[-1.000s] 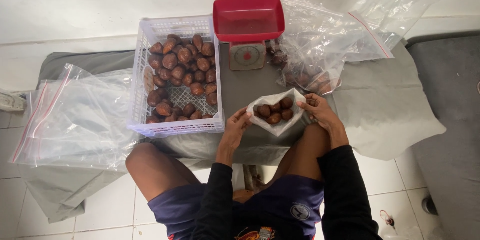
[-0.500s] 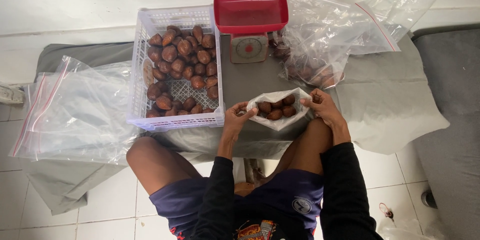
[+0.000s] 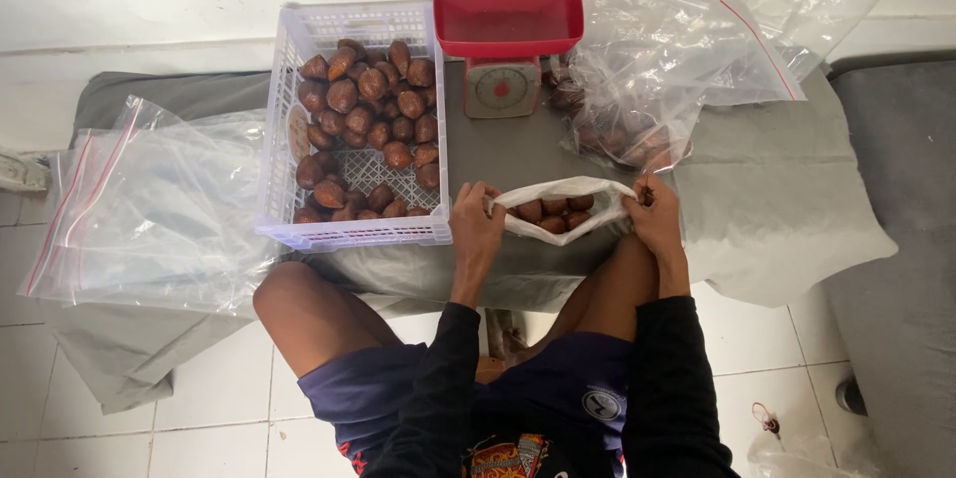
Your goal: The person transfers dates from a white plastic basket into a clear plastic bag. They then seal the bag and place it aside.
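Since 1 second ago, your left hand (image 3: 476, 229) and right hand (image 3: 654, 216), both gripping, stretched the fruit bag (image 3: 558, 201) wider; tilting could spill fruit.

Single head-worn view, looking steeply down from above the seated person, close over the lap, grey cloth-covered table (image 3: 777, 199) filling mid-frame, white tiled floor (image 3: 209, 408) along the bottom

soft, even daylight (faint shadows only), sharp throughout, mild glare on plastic.
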